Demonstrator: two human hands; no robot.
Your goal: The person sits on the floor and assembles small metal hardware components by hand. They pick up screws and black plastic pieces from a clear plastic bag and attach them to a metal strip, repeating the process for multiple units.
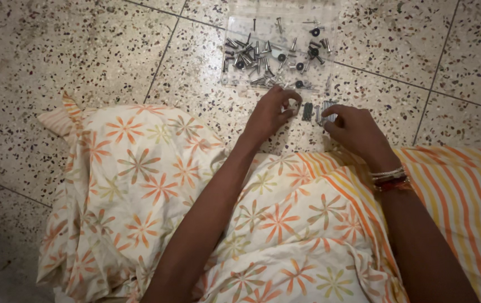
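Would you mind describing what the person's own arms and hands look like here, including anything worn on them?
Both forearms are bare, with no sleeves or gloves in view. The left hand wears nothing visible. The right hand has a stack of thin bangles at the wrist, pale ones above darker red ones.

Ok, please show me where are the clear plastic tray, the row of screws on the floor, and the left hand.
Clear plastic tray (235, 33): head view, bare left part.
Row of screws (307, 111): head view, dark screws at left end.
Left hand (268, 115): head view, back of hand.
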